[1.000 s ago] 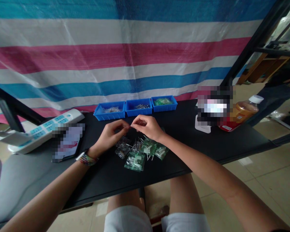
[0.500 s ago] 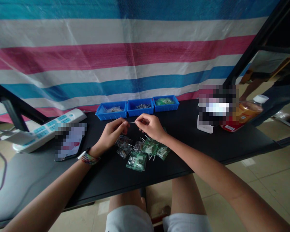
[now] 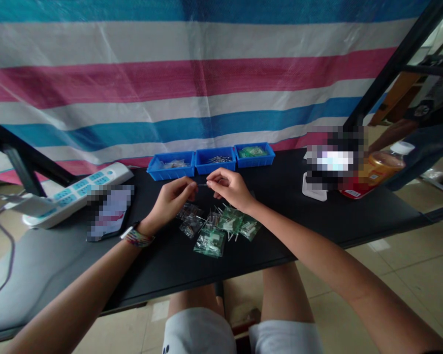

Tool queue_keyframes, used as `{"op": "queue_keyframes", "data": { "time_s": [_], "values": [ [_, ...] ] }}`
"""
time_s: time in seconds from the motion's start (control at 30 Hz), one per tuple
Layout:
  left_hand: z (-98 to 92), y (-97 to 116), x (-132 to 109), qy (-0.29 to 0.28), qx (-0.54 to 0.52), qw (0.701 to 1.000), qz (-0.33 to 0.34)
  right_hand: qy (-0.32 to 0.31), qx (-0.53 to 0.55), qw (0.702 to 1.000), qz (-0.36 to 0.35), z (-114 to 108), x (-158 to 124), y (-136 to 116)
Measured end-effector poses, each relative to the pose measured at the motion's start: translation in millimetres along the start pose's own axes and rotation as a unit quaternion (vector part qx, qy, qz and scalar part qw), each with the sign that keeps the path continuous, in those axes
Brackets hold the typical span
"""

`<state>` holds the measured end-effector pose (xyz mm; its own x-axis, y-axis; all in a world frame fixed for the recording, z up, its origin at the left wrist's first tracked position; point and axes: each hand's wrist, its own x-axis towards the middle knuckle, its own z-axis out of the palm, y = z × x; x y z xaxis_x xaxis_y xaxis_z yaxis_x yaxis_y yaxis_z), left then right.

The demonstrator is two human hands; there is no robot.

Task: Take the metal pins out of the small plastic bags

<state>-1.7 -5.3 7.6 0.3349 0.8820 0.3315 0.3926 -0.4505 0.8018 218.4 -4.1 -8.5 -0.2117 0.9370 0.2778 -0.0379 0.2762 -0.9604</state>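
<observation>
My left hand (image 3: 173, 196) and my right hand (image 3: 232, 188) meet above the middle of the black table, fingertips pinched. A thin, silvery metal pin (image 3: 203, 185) runs between them, one end at each hand's fingers; its exact kind is too small to tell. Below my hands lies a pile of small packets: green-backed ones (image 3: 209, 242) with white and metal pieces, and clear dark ones (image 3: 191, 226). Loose metal pins (image 3: 233, 237) stick out among them. Behind stand three blue bins: the left (image 3: 173, 175) with clear packets, the middle (image 3: 217, 168) with metal pins, the right (image 3: 257, 162) with green packets.
At left lie a white power strip (image 3: 79, 194) with a plugged-in charger and a phone (image 3: 110, 214). A drink bottle (image 3: 382, 169), a white case (image 3: 313, 189) and a blurred lit device stand at right. Striped sheeting (image 3: 206, 73) hangs behind; another person is beyond the bottle.
The view has shifted slightly. Both hands keep nearly the same pose, with the pin still between their fingertips. The person at the far right has moved.
</observation>
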Motion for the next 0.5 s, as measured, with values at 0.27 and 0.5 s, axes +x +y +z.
{"op": "queue_keyframes", "data": {
  "time_s": [0.27, 0.5],
  "values": [
    [1.5, 2.2, 1.0, 0.004, 0.015, 1.0, 0.013, -0.006, 0.046, 0.999, -0.003, -1.5, 0.5, -1.2],
    [-1.0, -3.2, 1.7, 0.011, -0.012, 1.0, -0.007, 0.098, 0.018, 0.995, -0.028, -13.1, 16.2, 7.5]
  ]
}}
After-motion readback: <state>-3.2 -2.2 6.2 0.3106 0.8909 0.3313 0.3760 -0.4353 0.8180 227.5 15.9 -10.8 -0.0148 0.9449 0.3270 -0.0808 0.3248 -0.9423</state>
